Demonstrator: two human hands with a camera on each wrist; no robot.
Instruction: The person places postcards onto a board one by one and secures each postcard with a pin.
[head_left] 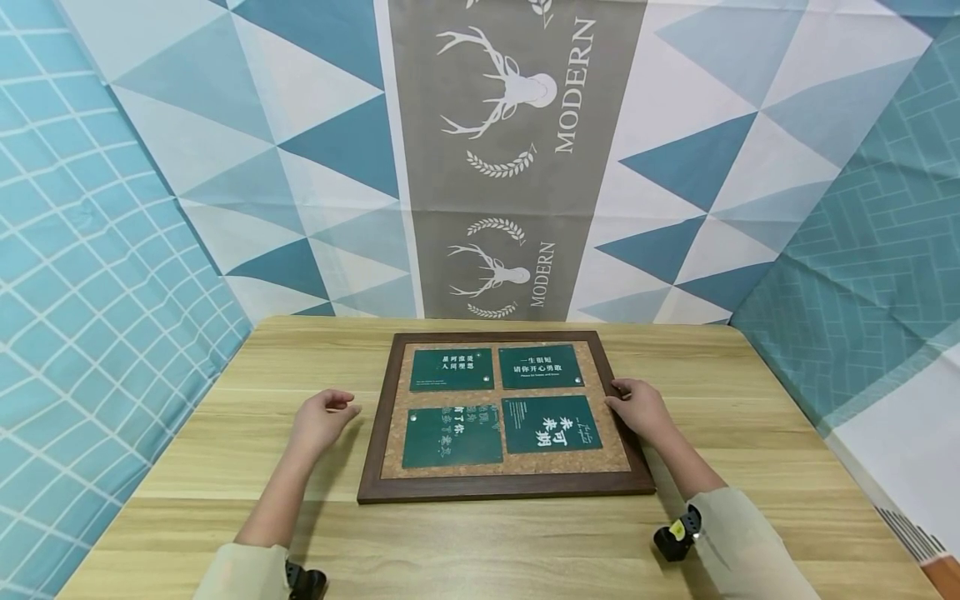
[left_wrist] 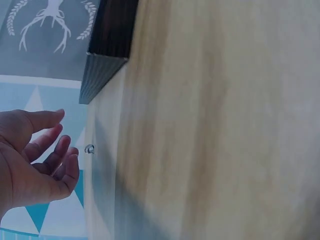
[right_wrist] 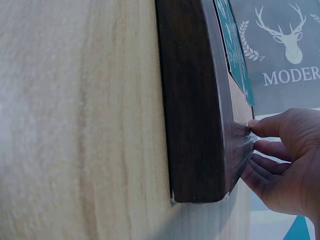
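Observation:
A dark wooden-framed cork board lies flat on the table, bearing green printed cards such as the lower right one. Small clear pins, one at a corner of the lower left card, show on several cards. My right hand is over the frame's right border. Between its thumb and index finger glints a small clear pin, partly hidden by the fingertips. Left of the frame, my left hand hovers with loosely bent fingers, holding nothing. Near its fingertips a small clear object rests on the table.
The light wooden table extends on both sides of the board. Behind it hangs a patterned cloth with deer heads. Blue tiled-pattern cloth covers the left side. Dark cameras, like the right one, sit at both wrists.

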